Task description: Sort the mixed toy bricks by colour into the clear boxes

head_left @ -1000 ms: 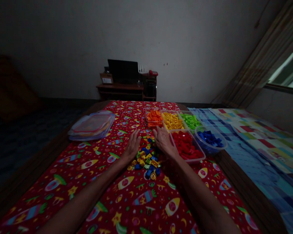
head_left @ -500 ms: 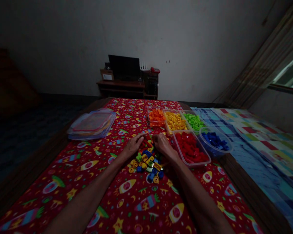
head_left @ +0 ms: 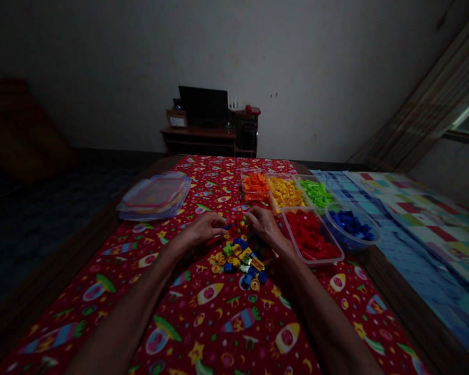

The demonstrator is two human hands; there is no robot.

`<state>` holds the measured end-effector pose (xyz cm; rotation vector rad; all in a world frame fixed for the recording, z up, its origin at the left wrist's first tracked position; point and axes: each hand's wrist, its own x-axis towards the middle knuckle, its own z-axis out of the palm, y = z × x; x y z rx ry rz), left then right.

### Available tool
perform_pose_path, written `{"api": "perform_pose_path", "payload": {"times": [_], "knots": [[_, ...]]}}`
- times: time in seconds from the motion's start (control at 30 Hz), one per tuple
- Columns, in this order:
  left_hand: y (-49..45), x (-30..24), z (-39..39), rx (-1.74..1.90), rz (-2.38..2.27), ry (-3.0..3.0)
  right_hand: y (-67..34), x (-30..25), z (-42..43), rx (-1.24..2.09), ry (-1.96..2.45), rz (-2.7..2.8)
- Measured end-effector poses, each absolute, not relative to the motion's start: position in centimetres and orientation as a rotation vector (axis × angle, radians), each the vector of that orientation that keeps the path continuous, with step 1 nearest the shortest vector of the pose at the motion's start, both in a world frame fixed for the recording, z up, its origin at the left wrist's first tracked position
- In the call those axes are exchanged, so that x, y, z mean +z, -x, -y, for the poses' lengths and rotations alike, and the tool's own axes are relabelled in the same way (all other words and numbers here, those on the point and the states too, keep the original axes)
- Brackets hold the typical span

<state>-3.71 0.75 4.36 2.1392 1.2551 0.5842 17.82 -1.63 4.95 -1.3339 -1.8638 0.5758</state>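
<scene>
A loose pile of toy building bricks (head_left: pixel 240 252) in yellow, blue, green and red lies on the red patterned cloth (head_left: pixel 207 323). At the far left edge of the pile is my left hand (head_left: pixel 206 228), its thumb and fingers curled together by a few small pieces; whatever is between them is too dark and small to name. Across from it, my right hand (head_left: pixel 263 224) bends over the far right side of the pile. Its fingertips are drawn together near red bricks, and what they hold is hidden.
Right of the pile stand clear tubs of orange bricks (head_left: pixel 256 183), yellow bricks (head_left: pixel 286 192), green bricks (head_left: pixel 316 192), red bricks (head_left: pixel 309 235) and blue bricks (head_left: pixel 350 225). Stacked plastic lids (head_left: pixel 154 197) lie on the left. A bed (head_left: pixel 410 219) adjoins the right side; a desk with a monitor (head_left: pixel 204 107) stands behind.
My left hand has drawn a little to the left of the pile. My right hand's fingertips have shifted slightly farther away over the pile. The whole view has turned slightly left.
</scene>
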Motion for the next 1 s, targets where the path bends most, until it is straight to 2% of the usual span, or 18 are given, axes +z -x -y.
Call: {"api": "perform_pose_path", "payload": {"times": [0.17, 0.47, 0.63, 0.8, 1.0], "knots": [[2.7, 3.9, -0.1, 0.419, -1.28, -2.38, -17.3, 4.6, 1.5, 0.655, 1.268, 1.855], [2.7, 5.0, 0.3, 0.544, -1.319, -2.062, -16.5, 5.6, 2.7, 0.772, 1.219, 1.993], [2.6, 4.7, 0.0, 0.615, -1.347, -2.026, -16.4, 4.8, 3.1, 0.613, 1.248, 2.12], [2.2, 4.7, 0.3, 0.6, -1.267, -1.873, -15.9, 4.9, 3.2, 0.651, 1.226, 2.152], [2.6, 5.6, 0.5, 0.604, -1.346, -2.089, -16.8, 5.1, 3.5, 0.432, 1.248, 2.138]]}}
